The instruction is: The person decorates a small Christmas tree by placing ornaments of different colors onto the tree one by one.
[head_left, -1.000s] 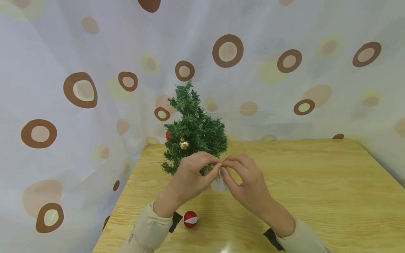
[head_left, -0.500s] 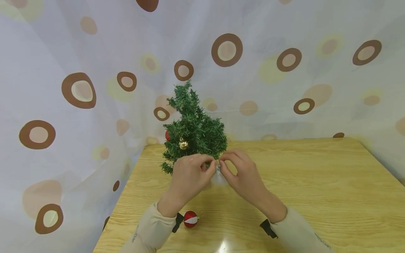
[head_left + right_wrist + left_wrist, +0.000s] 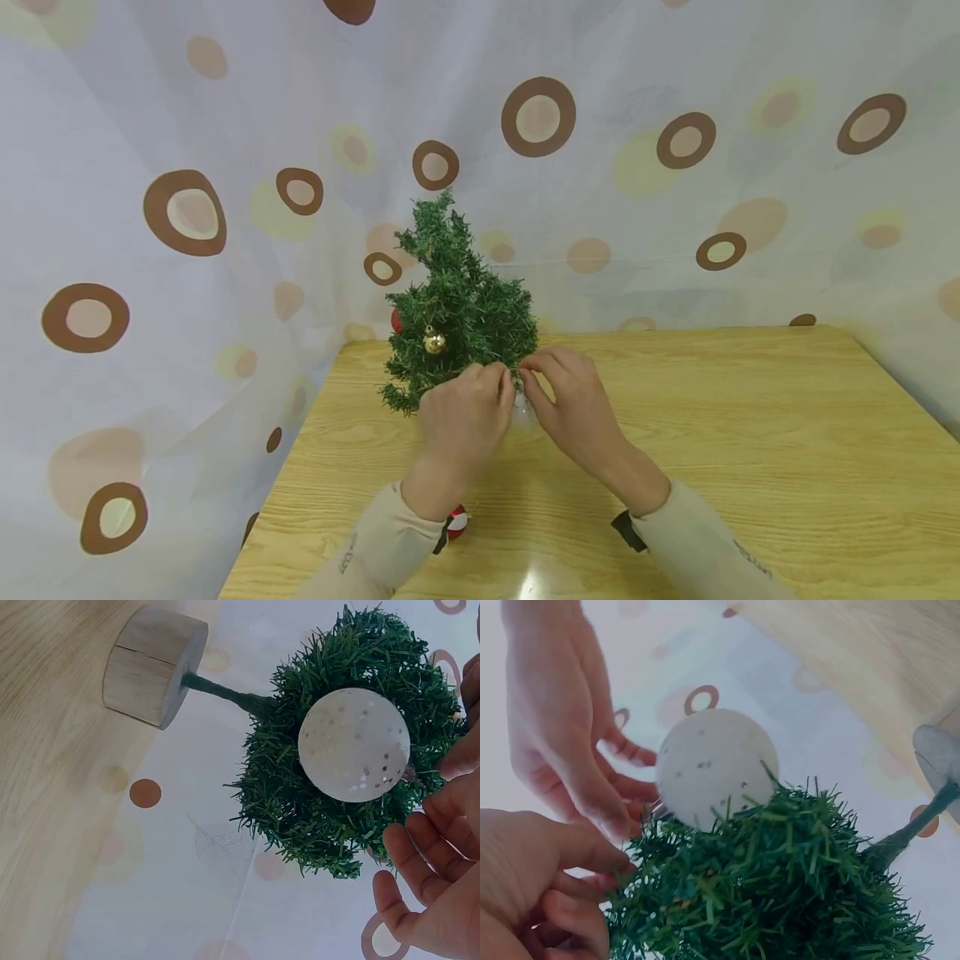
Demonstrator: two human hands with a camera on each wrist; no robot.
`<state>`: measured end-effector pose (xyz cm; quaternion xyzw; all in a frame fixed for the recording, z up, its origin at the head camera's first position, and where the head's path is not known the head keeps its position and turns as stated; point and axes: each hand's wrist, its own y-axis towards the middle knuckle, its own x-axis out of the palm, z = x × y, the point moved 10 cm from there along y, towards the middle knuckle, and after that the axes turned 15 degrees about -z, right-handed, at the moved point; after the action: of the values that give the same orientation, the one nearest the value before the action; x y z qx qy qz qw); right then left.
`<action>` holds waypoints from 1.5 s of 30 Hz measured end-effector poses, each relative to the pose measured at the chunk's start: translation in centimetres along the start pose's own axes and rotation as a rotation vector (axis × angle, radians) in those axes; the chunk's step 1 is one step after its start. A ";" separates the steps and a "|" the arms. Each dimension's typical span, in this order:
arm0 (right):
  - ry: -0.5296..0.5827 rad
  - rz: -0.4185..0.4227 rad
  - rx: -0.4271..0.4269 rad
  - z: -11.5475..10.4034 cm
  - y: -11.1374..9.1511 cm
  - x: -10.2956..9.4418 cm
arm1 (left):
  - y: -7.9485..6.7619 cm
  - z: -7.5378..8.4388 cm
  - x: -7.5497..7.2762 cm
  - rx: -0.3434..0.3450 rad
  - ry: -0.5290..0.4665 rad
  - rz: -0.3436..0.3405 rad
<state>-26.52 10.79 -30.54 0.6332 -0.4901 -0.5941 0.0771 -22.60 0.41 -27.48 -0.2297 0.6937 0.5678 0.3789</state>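
A white speckled Christmas ball (image 3: 355, 745) is against the lower branches of a small artificial Christmas tree (image 3: 457, 283). My right hand (image 3: 573, 408) pinches the thin hanger at the ball's cap; its other fingers (image 3: 420, 870) are spread in the right wrist view. My left hand (image 3: 467, 421) is beside it, thumb and index finger pinching a branch tip at the tree's near right side. In the left wrist view the left hand (image 3: 540, 885) touches the green needles below the ball's cap. The exact contact is partly hidden by fingers and needles.
A gold ball (image 3: 433, 341) and a red ball (image 3: 396, 320) hang on the tree. Behind the left sleeve, a red-and-white ball (image 3: 457, 522) lies on the wooden table (image 3: 750, 433). The tree stands on a round wooden base (image 3: 154, 667). Patterned cloth (image 3: 615, 58) hangs behind.
Both hands have moved slightly up and toward the tree, bringing the white ball to its branches. The left hand has turned over, and its forearm now partly covers the red-and-white ball.
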 end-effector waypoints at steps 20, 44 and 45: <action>-0.057 -0.030 0.004 -0.1 -0.4 0.9 | -0.8 1.1 0.2 0.059 0.178 0.043; -0.031 -0.028 -0.008 0.2 -0.6 0.8 | -1.5 -2.9 -1.4 -0.032 -0.209 0.154; -0.033 -0.027 -0.011 0.2 -0.6 0.8 | -1.5 -3.0 -1.4 -0.032 -0.209 0.152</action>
<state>-26.52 10.67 -31.54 0.6295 -0.4794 -0.6081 0.0647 -21.43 -2.98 -27.10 -0.1222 0.6565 0.6268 0.4014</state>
